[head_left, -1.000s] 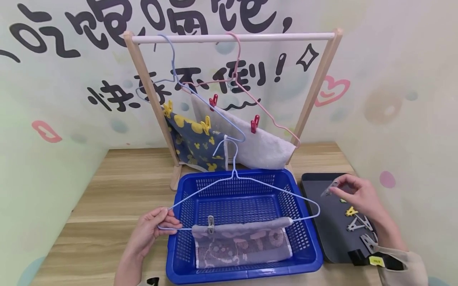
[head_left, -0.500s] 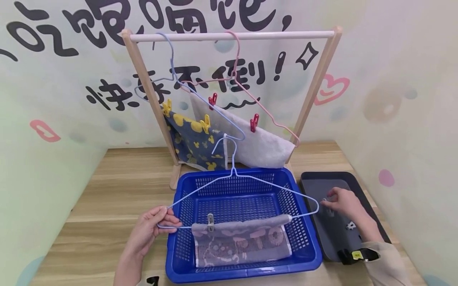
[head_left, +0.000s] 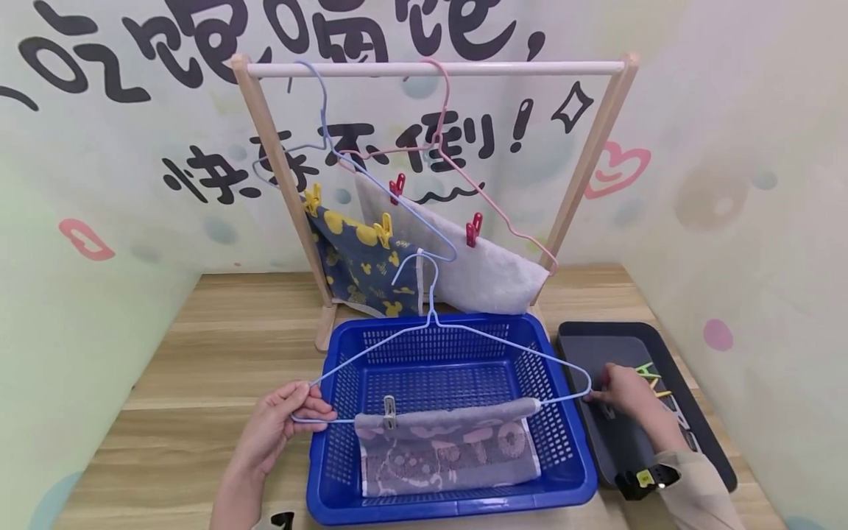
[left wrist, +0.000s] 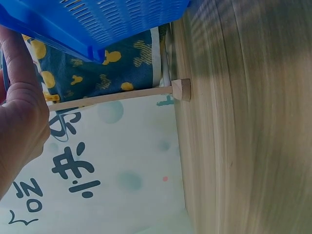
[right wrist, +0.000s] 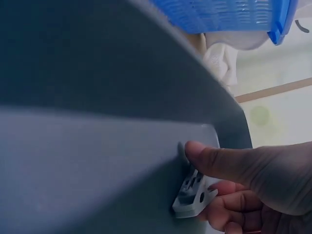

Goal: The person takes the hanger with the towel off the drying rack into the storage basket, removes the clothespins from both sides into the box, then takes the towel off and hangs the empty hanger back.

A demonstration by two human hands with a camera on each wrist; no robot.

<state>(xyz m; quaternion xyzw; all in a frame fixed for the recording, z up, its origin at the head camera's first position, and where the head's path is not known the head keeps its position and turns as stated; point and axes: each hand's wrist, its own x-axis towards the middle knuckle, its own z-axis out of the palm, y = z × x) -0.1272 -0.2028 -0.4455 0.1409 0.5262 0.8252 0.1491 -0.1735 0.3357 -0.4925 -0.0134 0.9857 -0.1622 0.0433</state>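
Your left hand [head_left: 281, 423] hasn't moved: it pinches the near-left corner of the pale blue wire hanger [head_left: 437, 346], held over the blue basket [head_left: 457, 500]. The grey patterned towel [head_left: 450, 449] is folded over the hanger's bottom bar, pinned by one grey clip [head_left: 390, 414] at its left end; the right end has no clip.

Change is on the right. A second ago your right hand [head_left: 626, 390] was up above the dark grey tray [head_left: 596, 338] with a pale clip in its fingertips. Now it's down inside the tray at the near-left part. The right wrist view shows thumb and fingers closing on a pale grey clip [right wrist: 192, 195] lying on the tray floor. I read that as a re-grab, so the second clip isn't on the towel yet.

Counts:
- Hangers: 3. Blue one [head_left: 318, 140] and pink one [head_left: 450, 162] on the wooden rack [head_left: 430, 68], plus the one you hold.
- Cloths: 3. Navy one with yellow print [head_left: 361, 272], white one [head_left: 490, 272], grey towel.
- Clips on cloths: 5. Two yellow [head_left: 382, 230], two red [head_left: 472, 229], one grey.
- Loose clips in the tray: several, one yellow-green [head_left: 645, 370]; your hand hides the rest, so no exact count.
- Basket: 1. Tray: 1.
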